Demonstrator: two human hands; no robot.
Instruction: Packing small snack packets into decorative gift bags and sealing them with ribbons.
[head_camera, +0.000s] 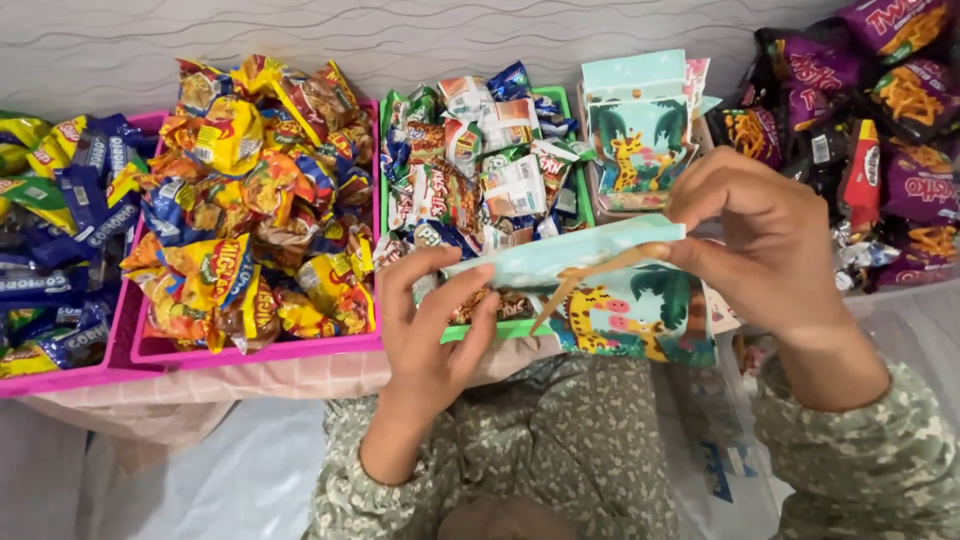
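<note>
Holding a small paper gift bag (620, 300) printed with giraffes and palm trees, you have it just above your lap, in front of the row of trays. Your left hand (432, 335) pinches the bag's pale blue top edge at its left end, thumb behind and fingers curled over the front; your right hand (760, 240) is closed on the same folded edge at its right end, fingertips pressing the fold down. Both sleeves are a pale floral fabric. Just beyond the bag sits a green tray (385, 200) heaped with mixed snack packets, and beside it a stack of matching giraffe bags (640, 130) stands upright. Left of that, a pink tray (270, 350) holds orange and yellow snack packets, with a second pink tray (50, 380) of blue packets further left. Purple snack packets (890, 120) pile up at the far right.
</note>
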